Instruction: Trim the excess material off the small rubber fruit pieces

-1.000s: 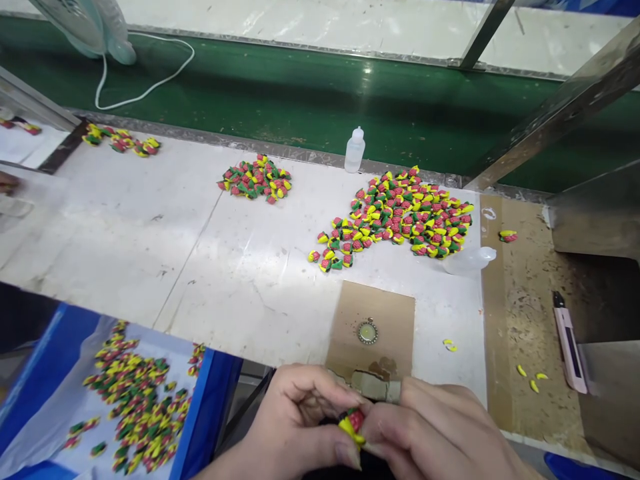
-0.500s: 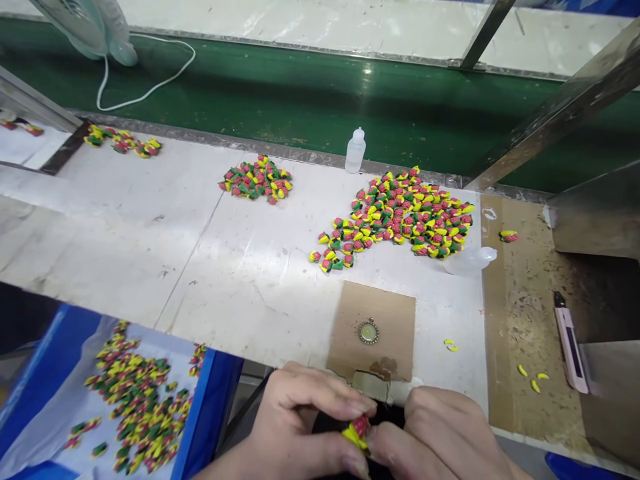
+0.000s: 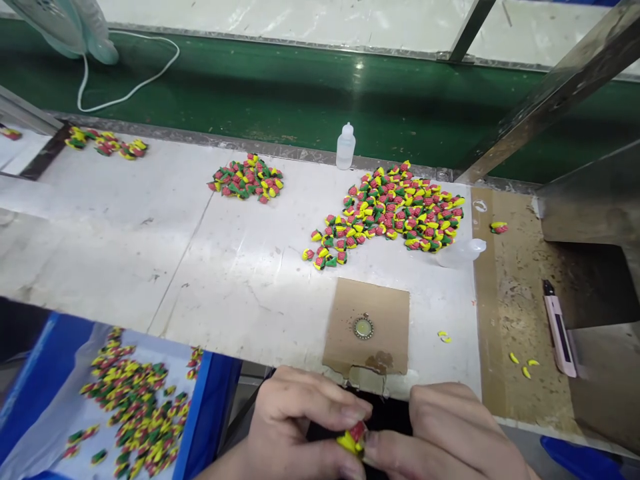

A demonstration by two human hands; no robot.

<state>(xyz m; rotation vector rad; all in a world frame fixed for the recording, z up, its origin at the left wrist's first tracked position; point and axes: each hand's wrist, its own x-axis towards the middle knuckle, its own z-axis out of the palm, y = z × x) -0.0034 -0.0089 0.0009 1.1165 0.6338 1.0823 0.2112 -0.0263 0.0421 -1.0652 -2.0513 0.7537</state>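
Near the bottom edge, over the front of the table, my left hand point(image 3: 305, 423) pinches a small red-and-yellow fruit figurine point(image 3: 353, 439) between thumb and fingers. My right hand point(image 3: 445, 430) is closed, its fingertips pressed against the figurine's right side. Its curled fingers hide whether a further small part is between them. Just beyond both hands lies a brown cardboard square point(image 3: 390, 317) with a round metal bottle cap point(image 3: 363, 327) on it; something pale fills the cap. Two tiny yellow banana-shaped pieces point(image 3: 444, 337) lie to the right of the cardboard.
A large figurine pile point(image 3: 400, 207) and a smaller one point(image 3: 246, 179) lie at the back. One squeeze bottle point(image 3: 345, 148) stands; another point(image 3: 463, 253) lies tipped. A pink cutter point(image 3: 560, 330) rests right. A blue tray point(image 3: 215, 393) of figurines sits lower left.
The view has shifted slightly, so the table things appear a little further left and mostly higher. Both hands stay together at the figurine, with only a slight change in finger position.
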